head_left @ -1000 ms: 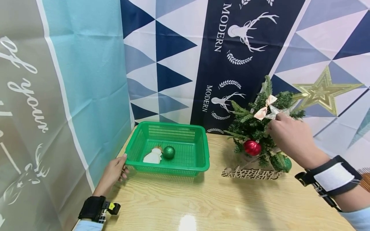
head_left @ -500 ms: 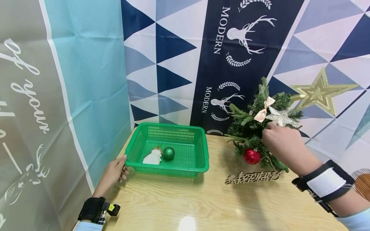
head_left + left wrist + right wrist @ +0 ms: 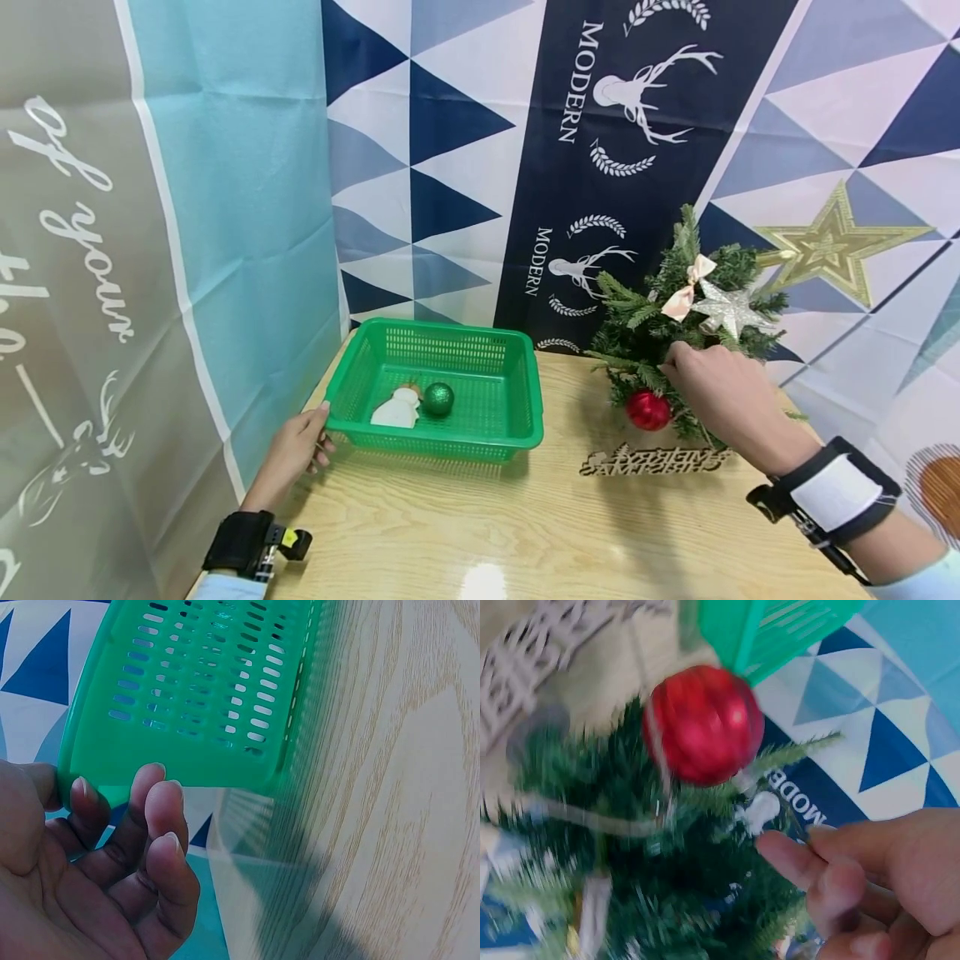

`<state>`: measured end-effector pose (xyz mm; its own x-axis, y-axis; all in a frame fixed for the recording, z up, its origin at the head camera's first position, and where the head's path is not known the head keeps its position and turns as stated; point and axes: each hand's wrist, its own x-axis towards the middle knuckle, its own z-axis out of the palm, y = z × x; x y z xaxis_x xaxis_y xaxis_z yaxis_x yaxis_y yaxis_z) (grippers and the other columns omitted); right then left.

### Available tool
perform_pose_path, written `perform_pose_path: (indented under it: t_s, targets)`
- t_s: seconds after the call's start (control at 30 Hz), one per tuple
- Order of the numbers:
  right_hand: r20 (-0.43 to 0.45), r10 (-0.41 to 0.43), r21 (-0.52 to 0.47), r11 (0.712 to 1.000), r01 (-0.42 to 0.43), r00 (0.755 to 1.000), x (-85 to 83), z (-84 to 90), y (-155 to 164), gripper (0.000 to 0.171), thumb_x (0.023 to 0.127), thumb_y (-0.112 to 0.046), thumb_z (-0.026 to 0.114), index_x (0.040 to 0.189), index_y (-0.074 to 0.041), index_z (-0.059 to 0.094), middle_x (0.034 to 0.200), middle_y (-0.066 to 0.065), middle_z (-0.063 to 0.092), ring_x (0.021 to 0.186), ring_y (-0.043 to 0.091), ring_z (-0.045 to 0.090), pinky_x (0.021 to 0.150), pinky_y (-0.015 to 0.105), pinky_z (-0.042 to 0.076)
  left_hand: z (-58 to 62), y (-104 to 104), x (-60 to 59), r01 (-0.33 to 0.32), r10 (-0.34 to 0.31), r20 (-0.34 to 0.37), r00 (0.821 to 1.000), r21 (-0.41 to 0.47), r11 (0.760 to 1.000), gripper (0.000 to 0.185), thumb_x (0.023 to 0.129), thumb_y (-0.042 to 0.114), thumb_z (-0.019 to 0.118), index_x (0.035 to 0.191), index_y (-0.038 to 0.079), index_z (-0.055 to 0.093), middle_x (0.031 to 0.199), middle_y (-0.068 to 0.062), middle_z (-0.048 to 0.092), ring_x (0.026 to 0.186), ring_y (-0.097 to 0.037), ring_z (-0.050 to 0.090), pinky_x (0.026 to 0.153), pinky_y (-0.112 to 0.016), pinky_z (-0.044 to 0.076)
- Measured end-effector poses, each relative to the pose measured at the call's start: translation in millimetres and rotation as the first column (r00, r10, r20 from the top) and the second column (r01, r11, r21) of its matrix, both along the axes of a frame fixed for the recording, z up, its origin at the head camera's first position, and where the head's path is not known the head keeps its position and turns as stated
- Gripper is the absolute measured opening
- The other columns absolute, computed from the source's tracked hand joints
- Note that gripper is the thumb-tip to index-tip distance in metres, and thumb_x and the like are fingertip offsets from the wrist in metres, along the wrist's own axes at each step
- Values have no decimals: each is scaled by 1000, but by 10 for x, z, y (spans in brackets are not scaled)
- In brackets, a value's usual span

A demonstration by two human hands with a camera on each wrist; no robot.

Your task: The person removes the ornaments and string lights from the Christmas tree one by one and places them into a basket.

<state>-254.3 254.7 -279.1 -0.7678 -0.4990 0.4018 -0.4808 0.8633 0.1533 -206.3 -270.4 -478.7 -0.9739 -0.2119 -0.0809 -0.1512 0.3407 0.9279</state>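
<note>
My left hand (image 3: pixel 296 446) holds the green plastic basket (image 3: pixel 450 439) at its near left corner, thumb and forefinger at the rim and the other fingers (image 3: pixel 169 862) loosely curled below. Inside the basket lie a white snowman-shaped piece (image 3: pixel 397 408) and a glittery green ball (image 3: pixel 438 398). At the right, my right hand (image 3: pixel 731 400) is in front of a small Christmas tree (image 3: pixel 630 312), fingers bent. A thin dark strand runs by its thumb and forefinger; whether they pinch it is unclear. Near the fingertips hangs a red ball ornament (image 3: pixel 703 726).
The tree carries a silver glitter star (image 3: pixel 729 308), a pink bow (image 3: pixel 688 290) and a large gold star (image 3: pixel 832 243). A wooden "Merry Christmas" sign (image 3: pixel 652 462) stands at its foot on the wooden table (image 3: pixel 465 517). Patterned cloth (image 3: pixel 450 208) hangs behind.
My right hand has come down from the silver star towards the red ball. The tree and sign have shifted slightly. My left hand stays at the basket's corner.
</note>
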Motion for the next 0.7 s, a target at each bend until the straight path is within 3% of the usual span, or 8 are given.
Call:
perform_pose_path:
  t_s: [0.13,0.27,0.5,0.7]
  targets:
    - [12,-8,-87,996,8,1000,-15,-36,-1,8,98,-6,69,92,-1,67,59,0,54,46,14,46,39,34,38,4,-2,-1,4,-4,-2,1000,7,1000,67,108,62,35,104,-2,54,87,-14,64,69,-26,60,60,-36,49]
    - [-21,3,-114,993,-5,1000,-34,-77,23,10,96,-6,73,97,2,68,64,5,62,44,15,47,37,33,37,6,1,0,6,-6,-3,1000,9,1000,67,108,61,35,104,-2,54,88,-16,64,69,-27,60,60,-36,49]
    - [-115,60,-97,993,-72,992,-50,-111,46,10,97,-6,70,93,-4,61,56,-4,47,41,13,39,35,30,30,-10,-3,-3,5,-5,-2,1000,11,1000,67,108,61,35,101,-2,54,87,-15,64,68,-26,60,59,-36,49]
    - [-116,77,-96,991,-88,990,-54,-85,16,12,97,-9,71,93,-4,61,58,-5,49,42,13,40,35,29,30,-12,-24,-13,16,-16,-7,1000,7,1000,65,109,60,35,108,-3,54,90,-15,64,71,-27,61,62,-36,49]
